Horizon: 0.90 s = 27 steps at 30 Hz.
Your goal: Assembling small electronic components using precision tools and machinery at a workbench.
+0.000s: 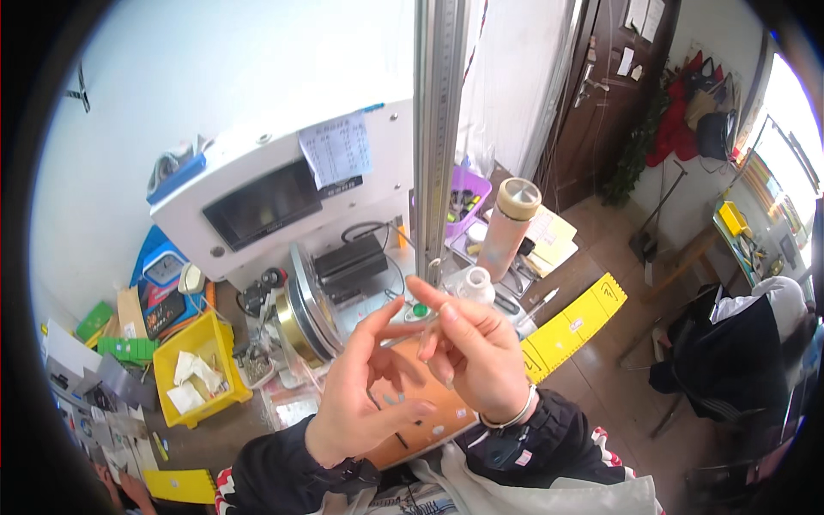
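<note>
My left hand (365, 390) is raised over the bench with its fingers apart and curved, and I see nothing held in it. Close beside it, my right hand (485, 348) has its thumb and fingers bent together, with the index finger pointing up and left. Something small and pale may be between those fingers, but I cannot make it out. Beneath both hands lies an orange-brown board (446, 412) with several small dark and light bits on it. Just beyond the fingertips is a round metal wheel (309, 305) beside a green button (420, 310).
A white machine (184, 215) with a dark screen (262, 206) stands behind. To the left is a yellow basket (176, 412). A white bottle (475, 287), a pink tumbler (505, 236) and a long yellow strip (579, 326) are on the right. An upright metal post (438, 129) rises ahead.
</note>
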### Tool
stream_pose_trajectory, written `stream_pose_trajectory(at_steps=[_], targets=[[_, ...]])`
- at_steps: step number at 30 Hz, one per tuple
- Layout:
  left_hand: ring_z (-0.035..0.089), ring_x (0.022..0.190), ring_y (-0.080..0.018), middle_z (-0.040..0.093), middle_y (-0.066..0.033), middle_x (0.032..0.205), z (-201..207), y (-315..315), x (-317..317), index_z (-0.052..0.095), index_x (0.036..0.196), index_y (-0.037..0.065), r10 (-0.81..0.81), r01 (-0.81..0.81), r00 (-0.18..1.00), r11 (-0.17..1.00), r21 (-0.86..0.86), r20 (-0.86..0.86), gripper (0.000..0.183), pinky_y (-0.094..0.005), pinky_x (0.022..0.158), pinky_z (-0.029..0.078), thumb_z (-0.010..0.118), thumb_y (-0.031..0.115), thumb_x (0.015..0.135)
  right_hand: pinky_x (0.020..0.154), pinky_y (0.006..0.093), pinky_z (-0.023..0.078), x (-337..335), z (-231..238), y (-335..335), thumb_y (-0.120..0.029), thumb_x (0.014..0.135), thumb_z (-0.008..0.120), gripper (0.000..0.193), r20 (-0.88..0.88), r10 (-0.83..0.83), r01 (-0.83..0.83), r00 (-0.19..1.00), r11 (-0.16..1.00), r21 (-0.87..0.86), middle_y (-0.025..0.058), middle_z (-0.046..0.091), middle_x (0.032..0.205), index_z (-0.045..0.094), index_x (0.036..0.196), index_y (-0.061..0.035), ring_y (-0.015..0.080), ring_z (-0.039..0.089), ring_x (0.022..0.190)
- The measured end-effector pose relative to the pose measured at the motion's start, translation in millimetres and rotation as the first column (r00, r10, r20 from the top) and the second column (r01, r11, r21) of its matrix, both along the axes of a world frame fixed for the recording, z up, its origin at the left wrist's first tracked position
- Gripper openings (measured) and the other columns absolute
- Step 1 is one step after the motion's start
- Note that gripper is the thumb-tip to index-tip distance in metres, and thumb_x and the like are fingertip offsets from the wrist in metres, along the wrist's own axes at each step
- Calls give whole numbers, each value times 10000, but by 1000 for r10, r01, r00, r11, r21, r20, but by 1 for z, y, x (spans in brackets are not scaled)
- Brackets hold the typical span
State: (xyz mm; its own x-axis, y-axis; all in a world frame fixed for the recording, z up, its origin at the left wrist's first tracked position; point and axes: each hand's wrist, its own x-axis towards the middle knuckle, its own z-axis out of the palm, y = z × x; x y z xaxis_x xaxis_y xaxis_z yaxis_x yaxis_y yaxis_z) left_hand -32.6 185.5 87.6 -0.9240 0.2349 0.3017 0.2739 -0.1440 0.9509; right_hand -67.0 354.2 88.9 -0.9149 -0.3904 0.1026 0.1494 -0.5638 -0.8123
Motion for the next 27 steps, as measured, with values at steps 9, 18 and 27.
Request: stream_pose_trajectory(at_steps=[9, 18, 27], targets=[[605, 662, -83, 605, -13, 729, 4, -19, -9, 599, 1209, -20, -83, 158, 969, 930, -331, 232, 326, -202, 607, 442, 669, 37, 896, 488, 169, 308, -3, -4, 0, -202, 1052, 475, 384, -103, -102, 116, 989, 983, 141, -59, 515, 640, 523, 1399, -44, 4, 400, 532], [481, 600, -50, 556, 3, 646, 19, -42, -4, 679, 904, -47, 401, -405, 914, 900, -159, -61, 258, -210, 562, 358, 541, 149, 998, 477, 168, 290, -16, -8, 24, -202, 1060, 441, 367, -64, -224, 227, 973, 973, 44, -65, 477, 607, 584, 1304, 32, -1, 370, 510], [528, 765, -102, 591, -67, 825, 9, -71, -4, 593, 1130, -37, 582, -571, 795, 813, 114, -173, 272, -248, 759, 423, 425, 157, 1040, 447, 246, 254, -8, 4, 80, -250, 1057, 399, 352, -48, -298, 269, 953, 910, -314, -12, 391, 564, 517, 801, -39, 80, 304, 452]])
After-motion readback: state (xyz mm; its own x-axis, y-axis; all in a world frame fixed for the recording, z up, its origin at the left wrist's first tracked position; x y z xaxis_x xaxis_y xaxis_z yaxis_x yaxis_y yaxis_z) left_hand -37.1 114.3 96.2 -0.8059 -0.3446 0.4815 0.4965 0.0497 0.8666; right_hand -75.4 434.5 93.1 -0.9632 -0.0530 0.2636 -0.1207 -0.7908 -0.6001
